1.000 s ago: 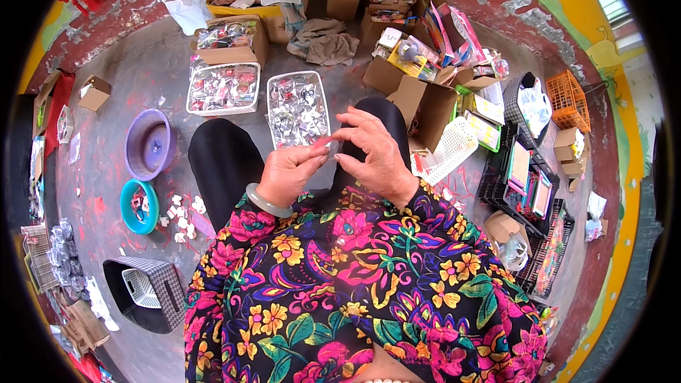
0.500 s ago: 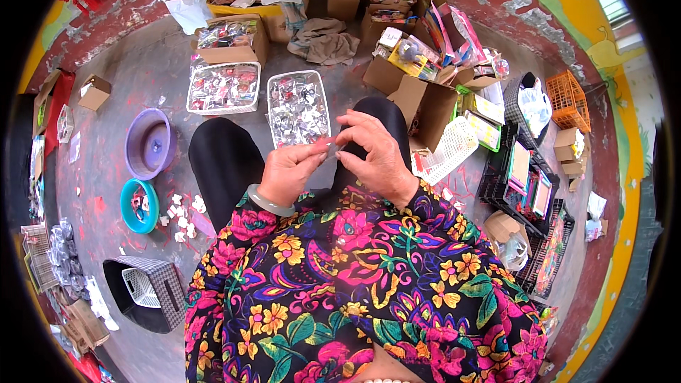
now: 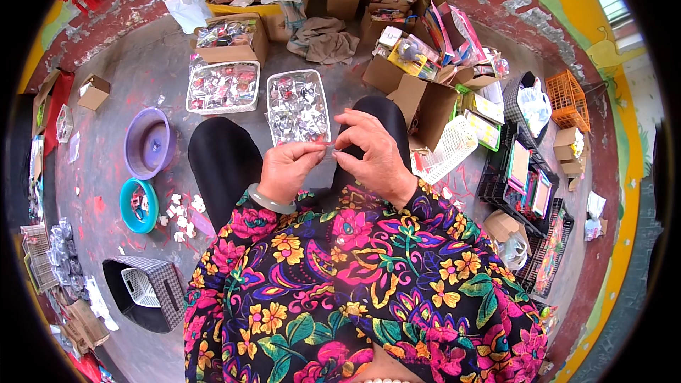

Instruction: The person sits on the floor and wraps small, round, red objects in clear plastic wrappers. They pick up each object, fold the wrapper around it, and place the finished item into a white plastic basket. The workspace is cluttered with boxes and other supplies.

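Observation:
My left hand [image 3: 287,171], with a pale bangle [image 3: 271,200] at the wrist, pinches a small clear plastic piece [image 3: 329,149] with a bit of red at its edge. From the other side, my right hand [image 3: 377,159] pinches the same piece between thumb and forefinger, its other fingers raised and curved. Both hands meet above my lap, close to my knees. Fingertips cover most of the piece, so its exact kind is unclear. Just beyond the hands stands a white basket [image 3: 328,128] filled with small clear packets holding white, red and dark items.
Another white basket of packets [image 3: 223,87] stands farther left. A purple basin [image 3: 150,143] and a teal basin [image 3: 139,206] sit on the left floor, near scattered white pieces [image 3: 181,217]. To the right are an open cardboard box [image 3: 425,110], an empty-looking white basket [image 3: 454,145] and black crates [image 3: 521,184].
The small piece has turned between my fingers and shows less of its clear part. My left fingers have straightened a little, and the fingertips of both hands are closer together.

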A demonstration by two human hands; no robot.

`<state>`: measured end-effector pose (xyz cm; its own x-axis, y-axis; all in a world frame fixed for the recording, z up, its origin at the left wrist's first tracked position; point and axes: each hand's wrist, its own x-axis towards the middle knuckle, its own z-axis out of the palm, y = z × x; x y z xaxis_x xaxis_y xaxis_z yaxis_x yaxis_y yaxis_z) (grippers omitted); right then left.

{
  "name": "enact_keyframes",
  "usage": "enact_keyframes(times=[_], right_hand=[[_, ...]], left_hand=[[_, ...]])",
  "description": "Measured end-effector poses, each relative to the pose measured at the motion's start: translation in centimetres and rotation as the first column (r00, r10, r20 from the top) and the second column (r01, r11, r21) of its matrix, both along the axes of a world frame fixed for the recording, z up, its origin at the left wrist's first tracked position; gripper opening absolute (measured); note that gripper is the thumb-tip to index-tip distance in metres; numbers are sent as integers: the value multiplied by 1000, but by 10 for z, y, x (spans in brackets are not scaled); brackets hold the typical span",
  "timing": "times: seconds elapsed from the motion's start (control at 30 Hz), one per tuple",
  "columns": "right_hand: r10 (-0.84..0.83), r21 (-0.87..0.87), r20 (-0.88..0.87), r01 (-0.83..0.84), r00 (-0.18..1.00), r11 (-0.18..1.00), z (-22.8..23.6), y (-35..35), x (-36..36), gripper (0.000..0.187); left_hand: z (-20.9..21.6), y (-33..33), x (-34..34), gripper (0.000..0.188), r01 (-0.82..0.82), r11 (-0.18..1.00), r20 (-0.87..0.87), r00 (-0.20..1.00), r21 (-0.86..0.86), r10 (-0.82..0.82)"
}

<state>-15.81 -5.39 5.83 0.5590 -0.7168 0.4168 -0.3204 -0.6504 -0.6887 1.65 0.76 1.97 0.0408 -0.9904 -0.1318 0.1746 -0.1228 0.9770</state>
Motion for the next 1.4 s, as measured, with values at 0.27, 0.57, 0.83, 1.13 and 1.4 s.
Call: enact_keyframes(times=[0.27,0.57,0.83,1.13,1.4], right_hand=[[-43,-20,-25,42,999,999,7,3,3,16],[-11,2,22,11,1000,1000,3,-1,0,14],[7,10,11,-7,1000,1000,-1,-3,-1,15],[52,-21,-50,-53,997,998,4,0,2,16],[-17,150,69,7,997,989,1,-1,0,20]], left_hand=[[2,1,-2,17,-5,1000,-53,999,4,5],[10,-3,5,20,133,966,-262,962,220,-73],[15,-3,2,24,220,939,-237,959,265,-158],[6,-1,-1,24,198,966,-235,959,168,-156],[10,-4,6,25,241,937,-412,903,255,-120]])
